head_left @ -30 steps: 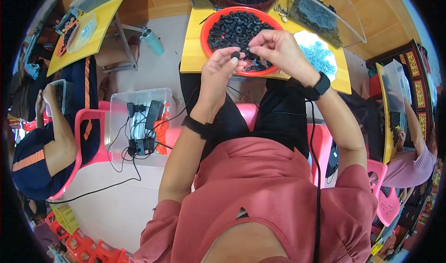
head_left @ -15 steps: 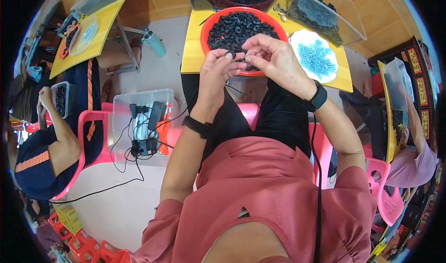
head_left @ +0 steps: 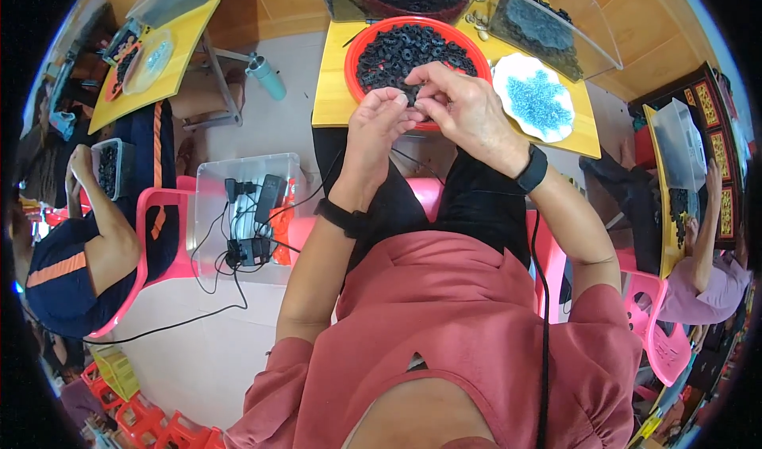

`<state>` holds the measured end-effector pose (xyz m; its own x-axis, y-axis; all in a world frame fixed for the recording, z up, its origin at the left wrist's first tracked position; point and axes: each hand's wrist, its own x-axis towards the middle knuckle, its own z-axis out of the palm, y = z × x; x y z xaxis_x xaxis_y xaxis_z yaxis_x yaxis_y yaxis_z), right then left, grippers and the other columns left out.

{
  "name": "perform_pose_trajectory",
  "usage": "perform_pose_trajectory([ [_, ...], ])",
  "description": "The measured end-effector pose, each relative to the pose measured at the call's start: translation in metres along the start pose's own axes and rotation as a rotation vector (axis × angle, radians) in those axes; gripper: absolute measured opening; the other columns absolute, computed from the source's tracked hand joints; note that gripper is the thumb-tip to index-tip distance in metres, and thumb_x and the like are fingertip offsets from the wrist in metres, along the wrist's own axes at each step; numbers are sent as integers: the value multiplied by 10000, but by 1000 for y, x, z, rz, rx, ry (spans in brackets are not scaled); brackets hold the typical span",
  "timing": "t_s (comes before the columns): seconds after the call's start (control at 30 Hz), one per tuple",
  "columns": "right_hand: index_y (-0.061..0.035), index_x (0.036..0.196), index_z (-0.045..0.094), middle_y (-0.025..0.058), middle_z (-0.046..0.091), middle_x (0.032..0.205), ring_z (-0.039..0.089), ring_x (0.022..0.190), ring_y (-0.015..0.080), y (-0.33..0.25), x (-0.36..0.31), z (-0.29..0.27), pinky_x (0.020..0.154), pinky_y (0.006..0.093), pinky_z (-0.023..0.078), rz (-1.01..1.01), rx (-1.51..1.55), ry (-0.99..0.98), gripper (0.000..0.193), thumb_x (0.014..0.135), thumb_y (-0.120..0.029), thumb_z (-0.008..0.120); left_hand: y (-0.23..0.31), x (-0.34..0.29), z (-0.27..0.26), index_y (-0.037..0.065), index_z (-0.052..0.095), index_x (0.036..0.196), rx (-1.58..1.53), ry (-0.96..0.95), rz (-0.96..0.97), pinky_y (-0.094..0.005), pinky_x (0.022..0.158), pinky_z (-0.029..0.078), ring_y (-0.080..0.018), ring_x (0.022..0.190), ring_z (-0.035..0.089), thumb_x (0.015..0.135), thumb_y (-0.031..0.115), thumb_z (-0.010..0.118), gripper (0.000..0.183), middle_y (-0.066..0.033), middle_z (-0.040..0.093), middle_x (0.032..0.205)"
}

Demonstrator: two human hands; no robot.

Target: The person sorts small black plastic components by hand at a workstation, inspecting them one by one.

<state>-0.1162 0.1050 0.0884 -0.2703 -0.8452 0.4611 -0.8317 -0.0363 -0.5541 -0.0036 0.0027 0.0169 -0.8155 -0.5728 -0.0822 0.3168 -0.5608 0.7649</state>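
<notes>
A round red tray [head_left: 482,52] heaped with small black ring-shaped parts [head_left: 413,52] stands in front of me. My left hand [head_left: 377,123] is over its near rim, thumb and fingers pinched together. Fingertip to fingertip with it, my right hand [head_left: 474,119] is also closed in a pinch, palm down. Whatever lies between the fingertips is too small or too covered to make out. To the right of my right hand is a white scalloped plate [head_left: 544,131] holding many tiny blue pieces [head_left: 538,100].
The yellow table [head_left: 333,92] also bears clear bins [head_left: 548,32] of black parts at its far side. A clear box [head_left: 246,167] with cables and adapters stands at my left. Co-workers sit left and right, and a teal bottle [head_left: 266,77] is on the floor.
The black ring seen at my left fingertips is no longer visible. My left fingers have closed in more, and my right hand has tilted downward over the fingertips.
</notes>
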Motion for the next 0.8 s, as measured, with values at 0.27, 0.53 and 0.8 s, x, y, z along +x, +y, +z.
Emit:
perform_pose_trajectory([
  [0.27,-13,982,617,-20,587,704,539,663,47,-8,31,-47,623,198,435,99,295,-344,228,782,-85,698,24,-4,19,61,542,1003,-117,-195,-56,-254,700,502,-156,772,641,909,125,558,116,-74,642,889],
  [0.53,7,940,647,19,651,756,591,714,58,-11,60,-55,663,222,468,132,384,-670,230,790,-154,716,30,-15,17,54,537,1057,-188,-258,-25,-255,736,510,-148,793,636,916,106,543,150,-77,640,913],
  [0.8,-39,809,693,65,658,698,622,642,146,100,46,-33,621,291,494,246,-112,-331,127,767,-158,672,23,-4,-11,44,545,1100,-444,-41,-16,-258,779,514,-142,854,619,925,124,538,192,-96,636,970],
])
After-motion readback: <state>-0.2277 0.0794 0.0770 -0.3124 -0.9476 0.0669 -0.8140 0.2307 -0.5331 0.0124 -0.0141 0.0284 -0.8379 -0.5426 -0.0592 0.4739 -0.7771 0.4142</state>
